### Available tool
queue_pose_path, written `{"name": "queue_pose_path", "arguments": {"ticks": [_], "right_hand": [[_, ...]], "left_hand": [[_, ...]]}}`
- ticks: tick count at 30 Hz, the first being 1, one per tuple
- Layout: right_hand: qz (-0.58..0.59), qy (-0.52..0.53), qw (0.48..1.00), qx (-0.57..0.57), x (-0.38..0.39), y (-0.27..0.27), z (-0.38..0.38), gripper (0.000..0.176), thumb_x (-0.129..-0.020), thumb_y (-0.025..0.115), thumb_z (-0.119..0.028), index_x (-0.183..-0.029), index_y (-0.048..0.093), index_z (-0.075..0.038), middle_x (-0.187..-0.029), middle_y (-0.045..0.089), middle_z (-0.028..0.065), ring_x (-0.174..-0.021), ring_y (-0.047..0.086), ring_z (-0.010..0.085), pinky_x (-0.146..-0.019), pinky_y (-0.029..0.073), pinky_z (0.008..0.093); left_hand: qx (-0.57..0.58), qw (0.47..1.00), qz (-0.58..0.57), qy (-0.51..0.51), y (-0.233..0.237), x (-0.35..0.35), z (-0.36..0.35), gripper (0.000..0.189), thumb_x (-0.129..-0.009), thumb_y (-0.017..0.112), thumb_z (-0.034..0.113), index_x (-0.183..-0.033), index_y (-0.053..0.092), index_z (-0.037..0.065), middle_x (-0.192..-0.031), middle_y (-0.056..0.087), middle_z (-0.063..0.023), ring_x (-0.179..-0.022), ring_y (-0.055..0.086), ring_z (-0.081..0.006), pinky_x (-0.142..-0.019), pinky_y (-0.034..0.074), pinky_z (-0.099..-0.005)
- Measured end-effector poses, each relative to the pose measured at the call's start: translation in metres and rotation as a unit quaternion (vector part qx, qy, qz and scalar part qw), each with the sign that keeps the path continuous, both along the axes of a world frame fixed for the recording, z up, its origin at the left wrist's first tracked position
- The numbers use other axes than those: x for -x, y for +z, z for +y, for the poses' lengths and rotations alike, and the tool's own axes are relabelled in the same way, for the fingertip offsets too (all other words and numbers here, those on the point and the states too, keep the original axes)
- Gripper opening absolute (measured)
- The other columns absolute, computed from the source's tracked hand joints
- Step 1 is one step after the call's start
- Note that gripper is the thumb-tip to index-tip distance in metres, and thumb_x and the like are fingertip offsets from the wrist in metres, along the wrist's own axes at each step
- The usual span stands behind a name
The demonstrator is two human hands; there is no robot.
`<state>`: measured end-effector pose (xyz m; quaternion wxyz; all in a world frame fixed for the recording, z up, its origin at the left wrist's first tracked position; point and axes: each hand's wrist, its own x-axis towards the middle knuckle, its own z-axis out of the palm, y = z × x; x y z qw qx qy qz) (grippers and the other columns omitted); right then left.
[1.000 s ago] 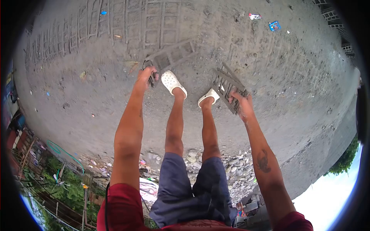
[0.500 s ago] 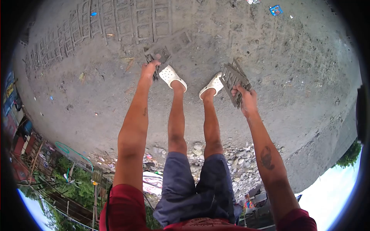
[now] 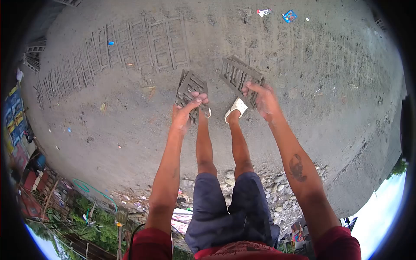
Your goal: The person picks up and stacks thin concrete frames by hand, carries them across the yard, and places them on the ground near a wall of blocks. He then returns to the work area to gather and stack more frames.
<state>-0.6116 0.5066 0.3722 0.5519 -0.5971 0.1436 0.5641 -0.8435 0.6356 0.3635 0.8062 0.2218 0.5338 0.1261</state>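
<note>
Gripped in my left hand point(image 3: 189, 107) is a grey slotted plate point(image 3: 189, 81), caked with what looks like wet cement or mud; the thumb lies across its near end. It seems to be stacked with another, since a second edge shows along its left side. My right hand point(image 3: 263, 100) holds similar slotted plates point(image 3: 238, 74) by their near right end, thumb on top. Both sets tilt in the air before me, their far ends angled toward each other with a gap between. Below them are my white clogs point(image 3: 236, 110), the left one mostly hidden by my hand and plate.
Rectangular block outlines point(image 3: 158, 43) mark the grey ground ahead and to the left. Hollow blocks point(image 3: 33, 58) stand at the far left. A blue wrapper point(image 3: 289, 16) lies far ahead. Stones point(image 3: 277, 190) are piled behind my feet, and a green hose point(image 3: 82, 185) curls at lower left.
Both hands have come closer together, still holding the plates. The left plates have swung up so their slots face me; the right ones have moved forward and left.
</note>
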Motion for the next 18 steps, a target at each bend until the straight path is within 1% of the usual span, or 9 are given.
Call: {"name": "queue_pose_path", "arguments": {"ticks": [5, 9, 10, 11, 12, 13, 15, 16, 18], "right_hand": [[-0.059, 0.047, 0.997, -0.024, 0.03, 0.07, 0.013, 0.048, -0.08, 0.074, -0.019, -0.113, 0.054, 0.009, -0.1, 0.063, 0.0151, -0.097, 0.058, 0.02, -0.086, 0.045, 0.0332], [-0.035, 0.048, 0.998, -0.022, 0.03, 0.127, 0.001, 0.057, -0.075, 0.079, -0.02, -0.115, 0.053, 0.011, -0.093, 0.064, 0.0143, -0.089, 0.061, 0.0198, -0.078, 0.047, 0.0303], [-0.076, 0.055, 0.995, -0.036, 0.023, 0.149, -0.006, 0.048, -0.075, 0.078, -0.023, -0.106, 0.057, 0.008, -0.088, 0.064, 0.0116, -0.08, 0.06, 0.0173, -0.071, 0.047, 0.0296], [-0.095, 0.059, 0.994, -0.01, 0.014, 0.154, -0.022, 0.042, -0.075, 0.078, -0.027, -0.096, 0.06, 0.004, -0.084, 0.062, 0.0084, -0.074, 0.057, 0.0152, -0.066, 0.045, 0.0293], [-0.092, 0.036, 0.995, -0.021, 0.002, 0.164, -0.036, 0.047, -0.076, 0.077, -0.039, -0.092, 0.061, 0.002, -0.082, 0.06, 0.0068, -0.071, 0.055, 0.0157, -0.064, 0.046, 0.0303], [-0.008, -0.016, 1.0, -0.026, -0.018, 0.185, -0.052, 0.049, -0.079, 0.074, -0.043, -0.097, 0.06, 0.0, -0.085, 0.061, 0.008, -0.076, 0.058, 0.019, -0.069, 0.047, 0.033], [0.124, -0.121, 0.982, -0.081, -0.061, 0.241, -0.079, 0.054, -0.082, 0.069, -0.052, -0.101, 0.058, -0.002, -0.086, 0.062, 0.0098, -0.081, 0.062, 0.0239, -0.072, 0.05, 0.0373], [0.182, -0.171, 0.961, -0.119, -0.073, 0.27, -0.102, 0.057, -0.083, 0.066, -0.056, -0.101, 0.058, -0.003, -0.085, 0.061, 0.0104, -0.08, 0.062, 0.0255, -0.07, 0.051, 0.039], [0.162, -0.117, 0.976, -0.082, -0.093, 0.281, -0.155, 0.05, -0.084, 0.065, -0.051, -0.1, 0.059, -0.003, -0.087, 0.062, 0.012, -0.081, 0.064, 0.0272, -0.069, 0.053, 0.0417]], "left_hand": [[0.041, 0.995, -0.092, 0.005, 0.061, -0.042, -0.015, 0.026, -0.077, 0.073, 0.002, -0.099, 0.059, 0.004, -0.09, 0.067, -0.0094, -0.082, 0.067, -0.0226, -0.076, 0.051, -0.0364], [0.005, 0.997, -0.058, -0.057, 0.118, -0.068, -0.03, 0.032, -0.076, 0.074, 0.005, -0.104, 0.06, 0.002, -0.082, 0.062, -0.007, -0.067, 0.06, -0.0185, -0.071, 0.048, -0.0326], [0.025, 0.996, -0.049, -0.074, 0.145, -0.073, -0.021, 0.033, -0.077, 0.073, 0.008, -0.106, 0.06, 0.0, -0.08, 0.061, -0.007, -0.064, 0.059, -0.0181, -0.068, 0.048, -0.0318], [0.043, 0.992, -0.066, -0.096, 0.174, -0.074, -0.009, 0.033, -0.08, 0.07, 0.012, -0.109, 0.06, -0.001, -0.078, 0.059, -0.0062, -0.067, 0.059, -0.0174, -0.066, 0.049, -0.0322], [0.026, 0.988, -0.109, -0.108, 0.158, -0.054, 0.002, 0.037, -0.082, 0.069, 0.018, -0.111, 0.059, -0.002, -0.078, 0.059, -0.007, -0.074, 0.06, -0.0183, -0.069, 0.052, -0.0338], [0.02, 0.984, -0.142, -0.109, 0.176, -0.042, 0.014, 0.046, -0.085, 0.065, 0.037, -0.109, 0.06, -0.002, -0.086, 0.062, -0.011, -0.082, 0.062, -0.024, -0.077, 0.053, -0.0407], [0.053, 0.98, -0.165, -0.097, 0.26, -0.037, 0.027, 0.072, -0.089, 0.039, 0.069, -0.1, 0.06, 0.0, -0.102, 0.065, -0.0226, -0.097, 0.063, -0.0392, -0.085, 0.049, -0.0546], [0.055, 0.981, -0.153, -0.109, 0.283, -0.032, 0.03, 0.071, -0.089, 0.039, 0.068, -0.099, 0.06, 0.001, -0.102, 0.065, -0.0222, -0.096, 0.063, -0.0388, -0.084, 0.049, -0.0543], [0.043, 0.982, -0.135, -0.123, 0.317, -0.038, 0.024, 0.069, -0.089, 0.041, 0.066, -0.098, 0.059, 0.001, -0.101, 0.065, -0.0214, -0.095, 0.063, -0.038, -0.083, 0.049, -0.0536]]}}
